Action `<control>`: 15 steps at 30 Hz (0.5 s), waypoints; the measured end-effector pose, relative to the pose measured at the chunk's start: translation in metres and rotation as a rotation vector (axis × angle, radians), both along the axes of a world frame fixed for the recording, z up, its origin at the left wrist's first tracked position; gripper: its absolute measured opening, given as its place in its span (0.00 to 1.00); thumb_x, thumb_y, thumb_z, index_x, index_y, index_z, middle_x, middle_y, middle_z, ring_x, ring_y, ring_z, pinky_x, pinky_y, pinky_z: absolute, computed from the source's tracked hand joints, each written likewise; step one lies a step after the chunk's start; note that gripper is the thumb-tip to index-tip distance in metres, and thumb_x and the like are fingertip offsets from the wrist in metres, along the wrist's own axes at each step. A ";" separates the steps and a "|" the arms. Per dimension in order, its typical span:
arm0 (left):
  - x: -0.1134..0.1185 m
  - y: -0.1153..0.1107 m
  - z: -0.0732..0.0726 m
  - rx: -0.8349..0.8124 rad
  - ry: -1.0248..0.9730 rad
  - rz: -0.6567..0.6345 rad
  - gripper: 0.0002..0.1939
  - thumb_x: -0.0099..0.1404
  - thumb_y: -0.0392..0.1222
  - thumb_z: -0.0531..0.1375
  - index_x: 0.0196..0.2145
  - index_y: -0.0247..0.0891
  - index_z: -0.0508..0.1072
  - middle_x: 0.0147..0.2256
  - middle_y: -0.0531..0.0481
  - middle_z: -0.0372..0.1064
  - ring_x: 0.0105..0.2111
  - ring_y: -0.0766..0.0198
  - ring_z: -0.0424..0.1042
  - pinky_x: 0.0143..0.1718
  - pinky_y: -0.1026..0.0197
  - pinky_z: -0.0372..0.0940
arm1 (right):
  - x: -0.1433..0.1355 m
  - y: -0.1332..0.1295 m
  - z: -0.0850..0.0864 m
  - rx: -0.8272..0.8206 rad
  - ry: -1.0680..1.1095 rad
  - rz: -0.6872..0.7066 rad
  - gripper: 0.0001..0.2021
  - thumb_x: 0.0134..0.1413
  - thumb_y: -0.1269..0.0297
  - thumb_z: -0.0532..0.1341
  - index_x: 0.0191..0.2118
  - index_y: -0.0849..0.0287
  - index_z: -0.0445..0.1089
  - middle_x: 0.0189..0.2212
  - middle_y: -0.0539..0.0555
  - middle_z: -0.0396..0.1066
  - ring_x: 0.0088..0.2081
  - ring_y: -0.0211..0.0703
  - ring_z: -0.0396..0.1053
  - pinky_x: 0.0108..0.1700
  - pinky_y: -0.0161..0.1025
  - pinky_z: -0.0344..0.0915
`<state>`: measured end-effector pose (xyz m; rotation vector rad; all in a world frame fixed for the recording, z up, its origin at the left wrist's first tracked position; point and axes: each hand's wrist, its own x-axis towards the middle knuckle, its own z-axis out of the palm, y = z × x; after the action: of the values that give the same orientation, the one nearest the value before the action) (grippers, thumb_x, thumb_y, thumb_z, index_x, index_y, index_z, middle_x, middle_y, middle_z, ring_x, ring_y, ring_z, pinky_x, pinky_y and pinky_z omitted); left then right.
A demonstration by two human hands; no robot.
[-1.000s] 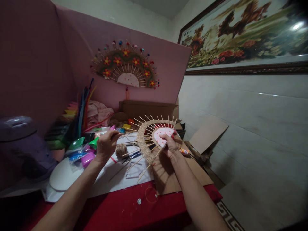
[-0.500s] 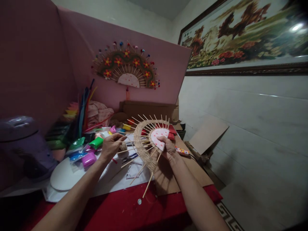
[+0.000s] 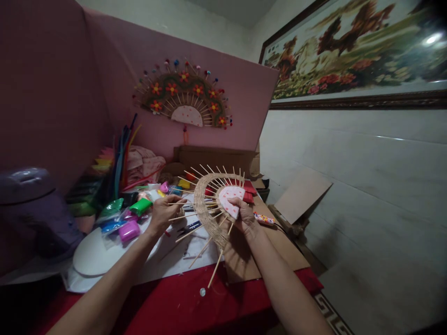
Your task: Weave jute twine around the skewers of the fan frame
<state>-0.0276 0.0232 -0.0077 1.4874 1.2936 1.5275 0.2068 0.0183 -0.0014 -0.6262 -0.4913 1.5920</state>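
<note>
A half-round fan frame (image 3: 203, 204) of thin wooden sticks, with a broad band of twine woven through them, is held up over the table. Its small half-round centre (image 3: 230, 197) is pink with red spots. My right hand (image 3: 245, 216) grips that centre, thumb on the front face; the other fingers are hidden behind it. At the frame's left side, my left hand (image 3: 165, 212) is closed in a pinch on one outward-pointing stick (image 3: 188, 203). Below the frame lie dark-handled snips (image 3: 191, 227). Partly hidden behind my left hand is a twine ball (image 3: 180, 214).
Bagged coloured clay (image 3: 129, 230) and a white disc (image 3: 91, 256) lie left. A glue gun with a spotted body (image 3: 264, 218) rests on cardboard (image 3: 286, 242) at right. A finished flowered fan (image 3: 186, 100) hangs on the pink board. A purple bucket-like container (image 3: 35, 214) stands far left.
My left hand has shifted slightly right along the stick, closer to the twine band. My right hand and the fan frame have hardly moved.
</note>
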 end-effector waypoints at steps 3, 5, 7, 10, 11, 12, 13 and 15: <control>0.002 -0.001 -0.002 0.004 0.007 -0.034 0.16 0.46 0.52 0.65 0.23 0.34 0.75 0.14 0.55 0.62 0.15 0.71 0.58 0.17 0.67 0.52 | -0.001 -0.001 0.001 -0.012 0.008 0.031 0.17 0.35 0.78 0.63 0.37 0.63 0.70 0.27 0.54 0.77 0.34 0.49 0.76 0.38 0.44 0.75; 0.004 -0.001 -0.003 0.017 0.008 -0.066 0.16 0.46 0.52 0.65 0.24 0.34 0.75 0.15 0.54 0.64 0.16 0.70 0.59 0.18 0.66 0.53 | -0.001 -0.002 0.002 -0.007 0.013 0.038 0.17 0.35 0.78 0.63 0.38 0.63 0.70 0.27 0.54 0.77 0.33 0.49 0.76 0.38 0.44 0.75; 0.005 -0.001 -0.004 0.043 0.003 -0.092 0.16 0.47 0.52 0.65 0.24 0.34 0.76 0.18 0.51 0.68 0.18 0.68 0.62 0.19 0.66 0.55 | -0.001 -0.002 0.002 0.005 0.012 0.038 0.16 0.37 0.76 0.64 0.38 0.63 0.70 0.28 0.54 0.77 0.33 0.49 0.76 0.37 0.44 0.75; 0.009 -0.003 -0.007 0.078 0.025 -0.079 0.15 0.47 0.50 0.65 0.25 0.34 0.78 0.22 0.48 0.72 0.23 0.65 0.66 0.23 0.65 0.58 | -0.001 -0.002 0.001 0.014 0.006 0.026 0.16 0.38 0.75 0.65 0.38 0.63 0.70 0.28 0.54 0.77 0.33 0.49 0.76 0.37 0.44 0.75; 0.010 -0.004 -0.008 0.086 0.043 -0.072 0.14 0.48 0.49 0.64 0.25 0.35 0.78 0.23 0.48 0.73 0.24 0.64 0.68 0.25 0.64 0.60 | -0.001 -0.002 0.001 0.016 0.005 0.024 0.16 0.38 0.75 0.65 0.39 0.63 0.70 0.28 0.54 0.77 0.33 0.49 0.76 0.37 0.45 0.75; 0.011 -0.006 -0.009 0.094 0.069 -0.066 0.12 0.48 0.47 0.64 0.26 0.35 0.78 0.24 0.48 0.74 0.25 0.64 0.69 0.26 0.64 0.61 | -0.002 -0.002 0.000 0.020 0.004 0.019 0.16 0.37 0.75 0.65 0.39 0.62 0.70 0.28 0.54 0.77 0.33 0.49 0.76 0.37 0.45 0.75; 0.011 -0.007 -0.010 0.105 0.100 -0.063 0.10 0.49 0.45 0.62 0.27 0.36 0.79 0.25 0.48 0.75 0.26 0.63 0.70 0.28 0.63 0.62 | -0.002 -0.002 0.000 0.029 0.001 0.014 0.17 0.37 0.75 0.66 0.39 0.62 0.70 0.28 0.54 0.77 0.33 0.49 0.76 0.37 0.45 0.75; 0.012 -0.008 -0.012 0.144 0.181 -0.065 0.09 0.50 0.40 0.60 0.28 0.37 0.79 0.27 0.48 0.76 0.28 0.62 0.72 0.31 0.62 0.64 | -0.002 -0.003 -0.001 0.079 -0.011 -0.030 0.17 0.36 0.76 0.66 0.38 0.62 0.71 0.28 0.54 0.77 0.32 0.49 0.76 0.37 0.45 0.75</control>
<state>-0.0157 0.0151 -0.0201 1.7769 1.2442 1.4990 0.2052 0.0158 -0.0024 -0.5805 -0.5484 1.5337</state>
